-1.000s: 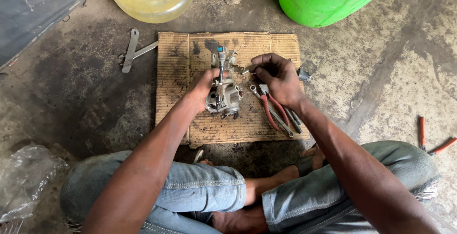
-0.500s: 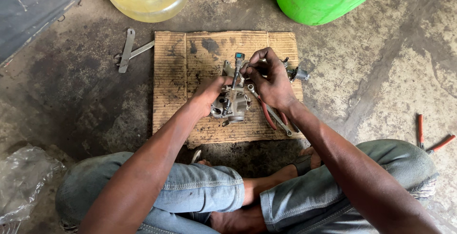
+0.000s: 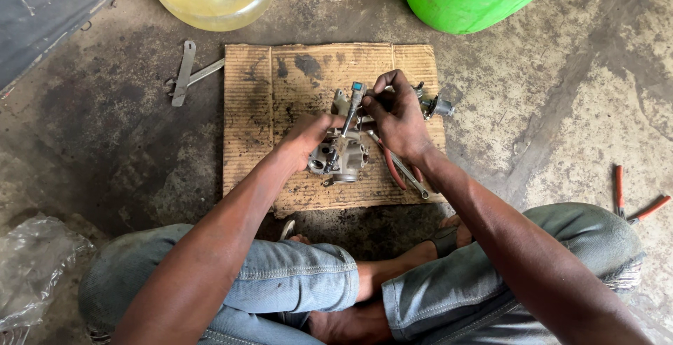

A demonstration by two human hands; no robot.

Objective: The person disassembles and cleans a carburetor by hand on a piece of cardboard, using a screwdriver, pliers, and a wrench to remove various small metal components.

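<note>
The right hand (image 3: 398,117) pinches a screwdriver (image 3: 350,110) that stands tilted on a metal part (image 3: 340,157), wrist bent down, fingers curled. The left hand (image 3: 308,138) clasps the part from its left side, on the cardboard (image 3: 280,92). Red pliers (image 3: 396,170) lie on the cardboard under the right wrist.

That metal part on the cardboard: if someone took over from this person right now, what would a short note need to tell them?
Left hand: grips the grey metal part from its left side, holding it on the cardboard sheet.
Right hand: holds a screwdriver, its tip down in the top of the part.
Nearby: red-handled pliers lie under the right wrist; a small fitting sits at the cardboard's right edge; flat metal tools lie on the floor to the left.
Done: hard to tell.
Left: the screwdriver is in use on the part.
</note>
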